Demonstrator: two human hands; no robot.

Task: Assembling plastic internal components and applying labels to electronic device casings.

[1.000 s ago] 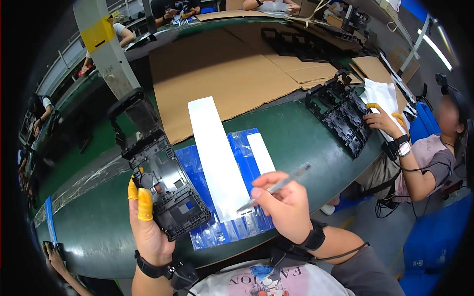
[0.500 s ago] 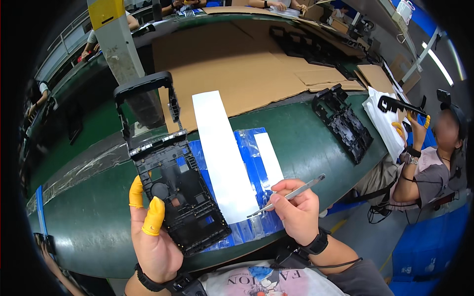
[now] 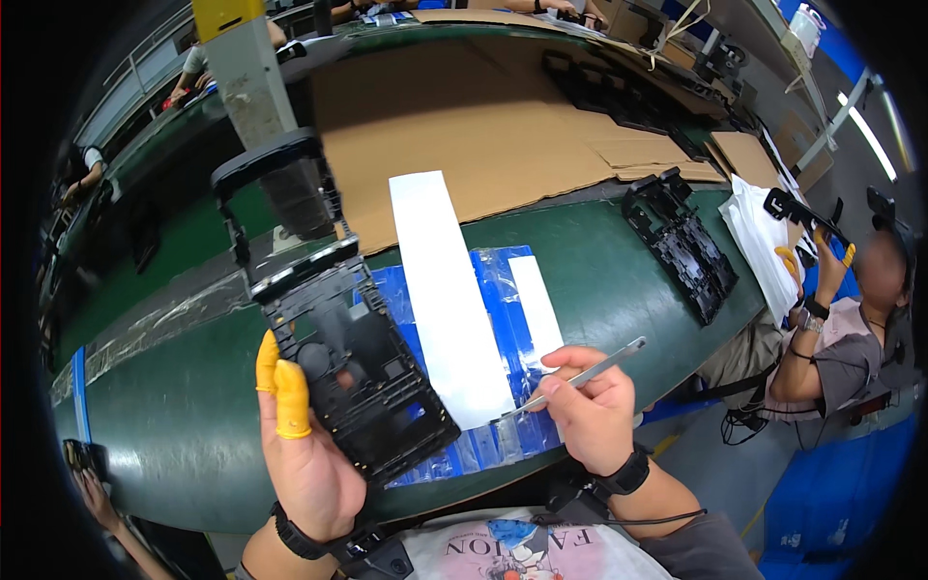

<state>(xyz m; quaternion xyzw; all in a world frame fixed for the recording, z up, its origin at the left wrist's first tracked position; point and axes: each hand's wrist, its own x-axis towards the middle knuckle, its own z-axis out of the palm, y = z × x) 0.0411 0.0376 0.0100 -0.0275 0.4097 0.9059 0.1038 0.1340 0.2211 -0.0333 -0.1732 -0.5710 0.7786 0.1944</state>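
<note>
My left hand, with yellow covers on its thumb and a finger, is closed on the lower left side of a black plastic frame. The frame is held up at a tilt over the table and has an open loop at its far end. In my right hand, slim metal tweezers are pinched between thumb and fingers, their tip pointing left. That tip is close to the near end of a long white strip. A shorter white strip lies beside it, both on a blue taped pad.
Another black plastic frame rests on the green table to the right. Cardboard covers the far part, with more black parts on it. At the right a person holds a black part beside white sheets. A pillar rises far left.
The black frame in my left hand has tipped slightly, its loop end going left. My right hand keeps the tweezers near the strip's end. The whole view has shifted a little.
</note>
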